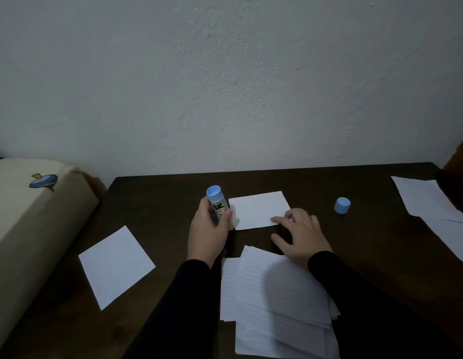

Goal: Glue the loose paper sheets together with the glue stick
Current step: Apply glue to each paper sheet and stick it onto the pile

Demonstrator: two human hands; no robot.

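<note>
Several loose sheets lie about the dark surface (152,203): one small sheet (116,266) near left, untouched. My left hand (208,233) grips the glue stick (217,203), uncapped, upright. Centre, a small paper (258,209) pinned flat by my right hand (299,235), fingers spread. Lined stack (274,301) near; cap (342,205) right. Gluing barely begun, I judge.

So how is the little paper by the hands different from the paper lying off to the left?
The small sheet by the hands lies nearly square to the table edge, while the left sheet is turned like a diamond. The right hand rests its fingers on the small sheet; nothing touches the left sheet. The small sheet looks smaller. The left hand holds the glue stick at the small sheet's edge. Both are white and lie flat.
</note>
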